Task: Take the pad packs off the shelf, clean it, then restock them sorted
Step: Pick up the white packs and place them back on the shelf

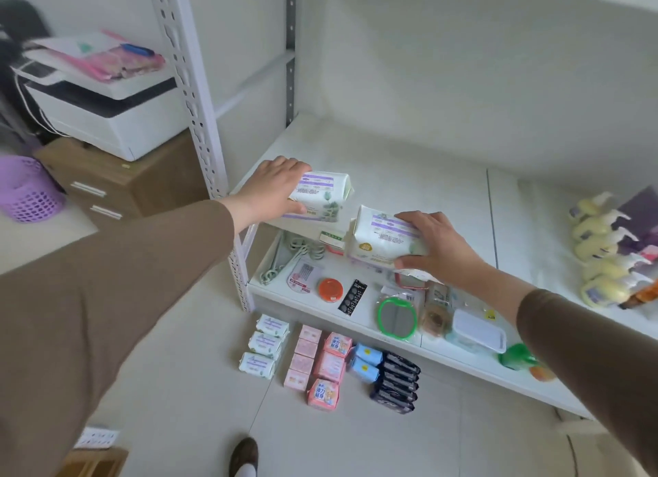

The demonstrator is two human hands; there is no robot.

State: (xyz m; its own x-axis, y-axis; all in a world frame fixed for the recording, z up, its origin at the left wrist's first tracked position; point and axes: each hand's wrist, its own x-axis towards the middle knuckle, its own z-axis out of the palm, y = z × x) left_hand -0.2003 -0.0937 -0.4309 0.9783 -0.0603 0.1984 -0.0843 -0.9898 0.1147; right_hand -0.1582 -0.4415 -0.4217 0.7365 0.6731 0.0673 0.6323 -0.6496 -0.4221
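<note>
Several rows of pad packs (322, 364) lie sorted by colour on the pale floor (178, 387), just before the lower shelf (356, 320). Above, the white shelf (409, 177) is mostly bare. The right hand (432, 243) has its grip clamped on a white pack (381, 239) with purple bands and green leaves at the shelf's front edge; the left hand (272, 188) grips a matching pack (322, 195) by the front-left corner. Yellow bottles (598, 252) crowd the right end.
</note>
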